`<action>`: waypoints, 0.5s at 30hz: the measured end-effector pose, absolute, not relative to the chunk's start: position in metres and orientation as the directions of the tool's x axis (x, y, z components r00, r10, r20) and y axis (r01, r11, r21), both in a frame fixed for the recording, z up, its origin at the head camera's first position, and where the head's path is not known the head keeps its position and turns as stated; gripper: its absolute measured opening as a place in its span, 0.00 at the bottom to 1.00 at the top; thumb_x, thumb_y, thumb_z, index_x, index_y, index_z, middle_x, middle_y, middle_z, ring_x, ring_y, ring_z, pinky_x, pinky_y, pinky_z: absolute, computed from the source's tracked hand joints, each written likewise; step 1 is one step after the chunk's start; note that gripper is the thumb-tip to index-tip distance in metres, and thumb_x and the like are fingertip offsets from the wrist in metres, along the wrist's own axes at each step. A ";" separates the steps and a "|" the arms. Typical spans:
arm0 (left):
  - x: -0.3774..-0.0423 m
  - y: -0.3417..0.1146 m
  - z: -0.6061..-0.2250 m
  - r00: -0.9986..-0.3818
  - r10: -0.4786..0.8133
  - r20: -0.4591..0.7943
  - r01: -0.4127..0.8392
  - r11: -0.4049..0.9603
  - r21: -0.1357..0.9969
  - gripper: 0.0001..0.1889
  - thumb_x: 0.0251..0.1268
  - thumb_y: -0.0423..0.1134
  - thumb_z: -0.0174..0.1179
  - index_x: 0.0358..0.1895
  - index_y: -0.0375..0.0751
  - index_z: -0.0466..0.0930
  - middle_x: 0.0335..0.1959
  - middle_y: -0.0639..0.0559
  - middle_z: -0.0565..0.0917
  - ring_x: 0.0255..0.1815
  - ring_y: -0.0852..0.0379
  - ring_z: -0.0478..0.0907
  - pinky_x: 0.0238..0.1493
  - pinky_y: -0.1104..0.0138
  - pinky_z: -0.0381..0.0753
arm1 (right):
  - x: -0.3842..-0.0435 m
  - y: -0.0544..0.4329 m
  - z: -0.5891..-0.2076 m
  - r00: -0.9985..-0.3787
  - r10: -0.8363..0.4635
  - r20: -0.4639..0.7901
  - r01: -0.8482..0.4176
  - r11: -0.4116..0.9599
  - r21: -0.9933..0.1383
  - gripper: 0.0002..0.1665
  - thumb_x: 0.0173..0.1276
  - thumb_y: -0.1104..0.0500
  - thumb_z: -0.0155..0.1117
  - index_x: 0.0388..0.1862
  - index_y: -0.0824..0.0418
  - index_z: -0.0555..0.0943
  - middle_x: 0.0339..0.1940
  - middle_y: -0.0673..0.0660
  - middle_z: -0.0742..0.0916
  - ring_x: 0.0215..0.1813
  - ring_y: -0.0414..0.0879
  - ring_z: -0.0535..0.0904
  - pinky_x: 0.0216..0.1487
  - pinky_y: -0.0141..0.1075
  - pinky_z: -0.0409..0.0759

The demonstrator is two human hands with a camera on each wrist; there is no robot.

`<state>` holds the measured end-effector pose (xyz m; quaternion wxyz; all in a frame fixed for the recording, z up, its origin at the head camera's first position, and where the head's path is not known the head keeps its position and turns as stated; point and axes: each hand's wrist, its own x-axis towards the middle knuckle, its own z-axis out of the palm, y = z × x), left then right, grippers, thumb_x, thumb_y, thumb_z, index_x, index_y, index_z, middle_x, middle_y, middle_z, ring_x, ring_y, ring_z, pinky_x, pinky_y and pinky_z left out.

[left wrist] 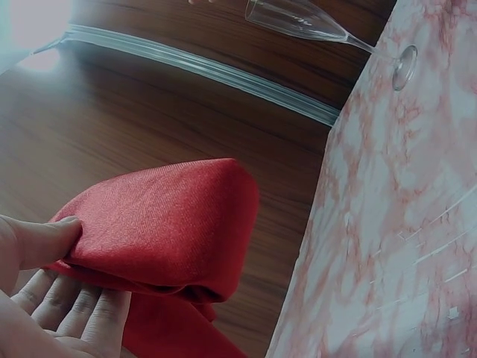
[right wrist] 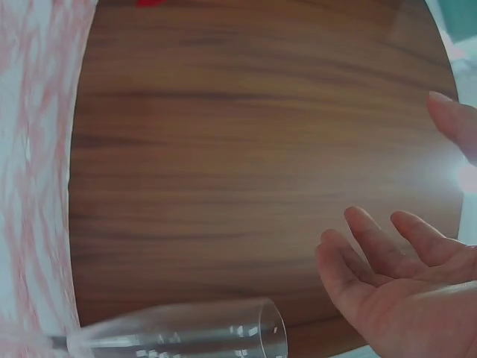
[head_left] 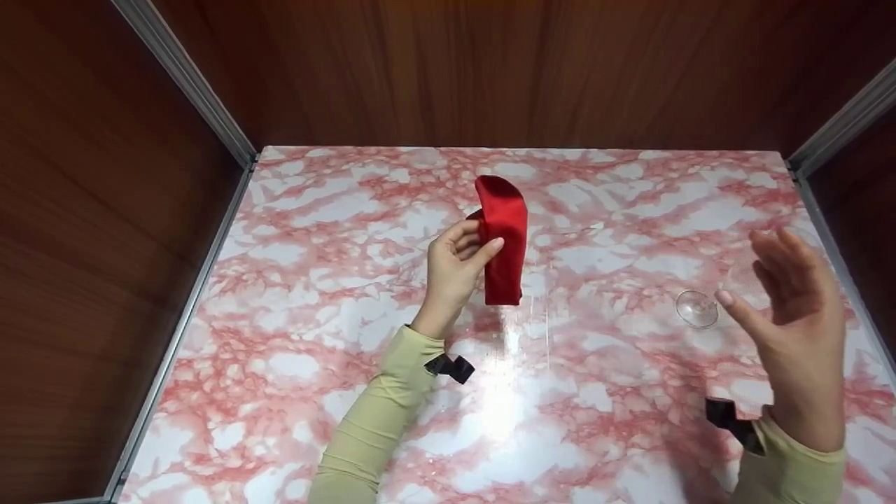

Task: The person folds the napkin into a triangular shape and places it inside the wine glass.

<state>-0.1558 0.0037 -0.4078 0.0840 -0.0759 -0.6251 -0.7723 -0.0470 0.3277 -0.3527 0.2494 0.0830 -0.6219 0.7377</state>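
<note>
A folded red cloth napkin is pinched between the thumb and fingers of my left hand, held up off the table. The left wrist view shows the napkin as a thick folded band, with a loose part hanging below the fingers. To the right, a clear champagne flute stands upright on its round foot; its bowl shows in the right wrist view. My right hand is raised beside the flute, thumb and fingers spread, holding nothing. In the right wrist view the hand is apart from the glass.
The table has a red and white marbled top with a bright glare near its front middle. Dark wood panels with metal edge strips enclose it at the back and both sides.
</note>
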 end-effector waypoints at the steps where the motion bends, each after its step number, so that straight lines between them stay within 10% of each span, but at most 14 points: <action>1: -0.156 0.004 -0.408 -0.975 -0.036 0.219 0.221 -0.204 0.954 0.14 0.54 0.27 0.68 0.44 0.25 0.79 0.37 0.41 0.84 0.38 0.52 0.81 0.44 0.60 0.81 | -0.047 0.329 -0.353 -0.858 0.278 0.431 -0.477 -0.124 -0.870 0.47 0.45 0.90 0.61 0.67 0.71 0.67 0.63 0.71 0.72 0.67 0.58 0.64 0.68 0.37 0.61; 15: -0.156 0.002 -0.410 -0.964 -0.024 0.266 0.265 -0.191 0.945 0.14 0.54 0.27 0.69 0.43 0.26 0.79 0.37 0.42 0.84 0.38 0.53 0.82 0.43 0.60 0.81 | -0.039 0.357 -0.359 -0.820 0.403 0.406 -0.504 -0.173 -0.846 0.45 0.45 0.93 0.56 0.65 0.71 0.68 0.64 0.70 0.72 0.68 0.59 0.62 0.67 0.37 0.62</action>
